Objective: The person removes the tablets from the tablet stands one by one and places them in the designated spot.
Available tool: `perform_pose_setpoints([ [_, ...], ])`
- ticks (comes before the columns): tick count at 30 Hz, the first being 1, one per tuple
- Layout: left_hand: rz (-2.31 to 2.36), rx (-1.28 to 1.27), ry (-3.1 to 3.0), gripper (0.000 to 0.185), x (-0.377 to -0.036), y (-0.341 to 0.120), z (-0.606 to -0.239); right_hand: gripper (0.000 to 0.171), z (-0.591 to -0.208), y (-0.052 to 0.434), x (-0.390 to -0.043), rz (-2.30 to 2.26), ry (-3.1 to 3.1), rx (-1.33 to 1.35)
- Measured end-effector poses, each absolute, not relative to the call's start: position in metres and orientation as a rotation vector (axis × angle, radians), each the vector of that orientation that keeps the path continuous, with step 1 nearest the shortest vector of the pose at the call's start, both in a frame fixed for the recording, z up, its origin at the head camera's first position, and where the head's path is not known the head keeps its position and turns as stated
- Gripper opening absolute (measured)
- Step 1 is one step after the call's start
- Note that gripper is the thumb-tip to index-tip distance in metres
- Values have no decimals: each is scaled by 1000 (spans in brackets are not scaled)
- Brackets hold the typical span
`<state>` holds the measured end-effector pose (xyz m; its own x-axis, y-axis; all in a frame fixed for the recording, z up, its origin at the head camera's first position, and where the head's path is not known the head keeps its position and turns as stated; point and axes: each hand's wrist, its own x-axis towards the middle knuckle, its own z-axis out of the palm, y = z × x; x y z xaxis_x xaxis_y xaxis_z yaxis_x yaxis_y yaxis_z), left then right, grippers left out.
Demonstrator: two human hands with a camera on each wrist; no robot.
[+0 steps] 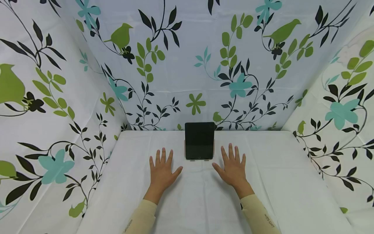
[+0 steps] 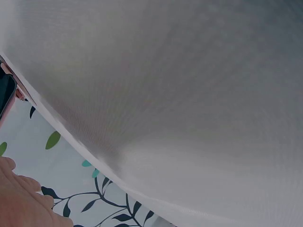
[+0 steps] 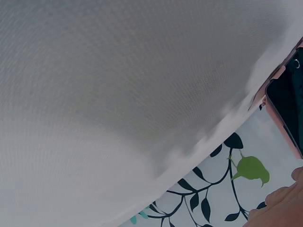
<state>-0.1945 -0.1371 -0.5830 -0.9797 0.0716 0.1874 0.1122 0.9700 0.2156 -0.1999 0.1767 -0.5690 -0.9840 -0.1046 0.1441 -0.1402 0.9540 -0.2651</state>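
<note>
A dark-screened tablet [image 1: 199, 140] stands propped on a pinkish stand at the back of the white table, its screen black. To its left and nearer the front, my left hand [image 1: 162, 172] is palm down with the fingers spread. My right hand [image 1: 232, 169] mirrors it on the other side, fingers also spread. Neither hand touches the tablet or holds anything. In the left wrist view, part of the left hand [image 2: 23, 198] shows at the lower left. The right wrist view has part of the right hand [image 3: 281, 203] low at the right, below the tablet's edge [image 3: 286, 97].
White cloth covers the table [image 1: 201, 201]. A patterned curtain [image 1: 181, 74] with leaves, birds and flowers rises behind it, and similar cloth walls stand at the left [image 1: 96, 81] and right [image 1: 315, 169].
</note>
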Motion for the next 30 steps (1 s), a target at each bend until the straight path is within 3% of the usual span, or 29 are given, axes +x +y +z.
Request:
perform_pose_setpoints([
  [18, -382, -140, -2925, 89, -201, -139, -579, 89, -563, 176, -202, 437, -2975, 182],
  [30, -881, -153, -2921, 84, -208, -136, -567, 87, -559, 173, -209, 520, -2931, 192],
])
